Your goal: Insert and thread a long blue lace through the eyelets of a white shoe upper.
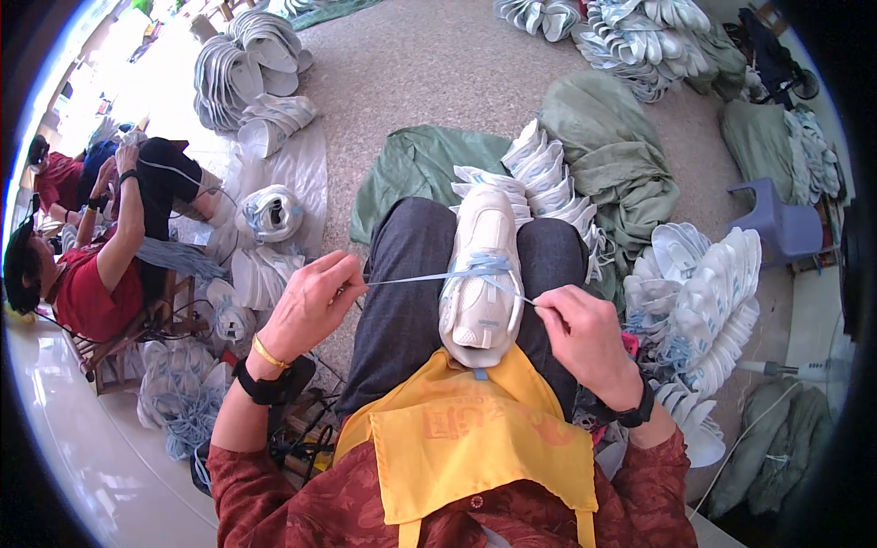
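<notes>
Shoe (475,303) sits between left grip (315,300) and right grip (586,331), each pinching blue lace (489,264)

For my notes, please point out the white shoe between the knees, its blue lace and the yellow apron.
White shoe (481,230), head view: front of the upper.
Blue lace (489,264), head view: strands over the shoe.
Yellow apron (489,459), head view: front cloth.

Head view, wide fisheye: the left camera of a head-worn pair is looking steeply down from close above the wearer's yellow cloth apron (484,461) and is facing forward over the dark grey trousered knees (395,274). A white shoe (468,306) with pale blue laces (489,264) is appearing near the centre; the speckled grey hard floor (402,78) is receding toward the top, and straight edges are bending toward the rim.
</notes>
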Available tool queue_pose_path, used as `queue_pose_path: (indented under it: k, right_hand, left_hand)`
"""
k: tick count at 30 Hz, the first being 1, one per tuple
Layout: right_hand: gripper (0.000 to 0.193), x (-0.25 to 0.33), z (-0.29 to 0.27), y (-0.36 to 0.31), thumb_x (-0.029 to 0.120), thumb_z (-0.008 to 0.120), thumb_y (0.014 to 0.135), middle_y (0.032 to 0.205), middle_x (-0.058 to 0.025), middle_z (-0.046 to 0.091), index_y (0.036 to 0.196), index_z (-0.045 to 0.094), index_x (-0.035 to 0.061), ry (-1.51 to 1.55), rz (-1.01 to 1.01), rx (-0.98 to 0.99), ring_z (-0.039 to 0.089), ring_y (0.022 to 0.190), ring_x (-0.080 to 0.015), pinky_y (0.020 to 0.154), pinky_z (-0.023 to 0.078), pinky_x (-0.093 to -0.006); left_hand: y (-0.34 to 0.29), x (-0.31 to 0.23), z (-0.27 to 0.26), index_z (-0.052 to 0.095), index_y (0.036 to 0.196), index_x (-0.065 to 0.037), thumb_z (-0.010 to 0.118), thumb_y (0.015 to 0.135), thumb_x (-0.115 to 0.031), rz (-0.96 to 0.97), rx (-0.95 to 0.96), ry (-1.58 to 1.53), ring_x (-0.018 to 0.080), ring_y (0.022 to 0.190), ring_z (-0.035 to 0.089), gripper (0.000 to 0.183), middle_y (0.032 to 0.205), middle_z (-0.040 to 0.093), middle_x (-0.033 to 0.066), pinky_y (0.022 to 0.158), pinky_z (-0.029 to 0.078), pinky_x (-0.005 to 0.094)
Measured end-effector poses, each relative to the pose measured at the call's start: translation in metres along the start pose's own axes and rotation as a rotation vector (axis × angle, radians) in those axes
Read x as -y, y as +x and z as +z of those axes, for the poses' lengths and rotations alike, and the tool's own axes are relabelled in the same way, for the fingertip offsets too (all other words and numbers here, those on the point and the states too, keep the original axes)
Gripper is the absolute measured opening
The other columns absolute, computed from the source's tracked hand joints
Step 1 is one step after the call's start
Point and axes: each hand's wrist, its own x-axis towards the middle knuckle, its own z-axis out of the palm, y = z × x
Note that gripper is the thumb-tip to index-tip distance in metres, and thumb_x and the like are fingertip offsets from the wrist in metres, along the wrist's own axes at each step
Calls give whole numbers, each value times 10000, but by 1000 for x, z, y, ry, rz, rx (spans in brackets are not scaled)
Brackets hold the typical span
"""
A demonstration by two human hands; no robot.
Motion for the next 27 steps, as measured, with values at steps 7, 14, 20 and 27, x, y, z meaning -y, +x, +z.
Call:
queue_pose_path:
  k: [7,14,20,27]
  right_hand:
    - [80,-30,-37,-26,20,711,889,850,-152,705,966,731,17,-20,163,-77,700,761,-326,674,540,-387]
    - [128,-96,-84,-83,4,701,886,823,-125,709,1004,750,3,-189,343,-199,639,652,-208,606,492,-327]
    - [157,-176,-116,-134,5,689,904,883,-81,751,1046,751,-18,-226,405,-265,635,663,-127,569,497,-271]
    - [119,-247,-156,-197,30,651,959,789,-29,677,1030,734,-18,-80,715,-321,590,603,-81,482,454,-242]
  left_hand:
    - [-26,30,-12,548,883,-15,675,857,-30,-96,-43,183,383,894,589,131,872,549,154,775,480,456]
    - [-55,49,-35,540,878,-14,673,841,-23,-181,-179,360,390,898,575,139,870,533,160,778,469,464]
    - [-98,74,-73,510,864,11,632,864,4,-326,-301,310,376,701,573,122,751,542,171,646,445,436]
    - [-128,105,-130,506,873,24,655,832,-7,-375,-410,404,381,704,599,158,748,583,196,631,464,418]
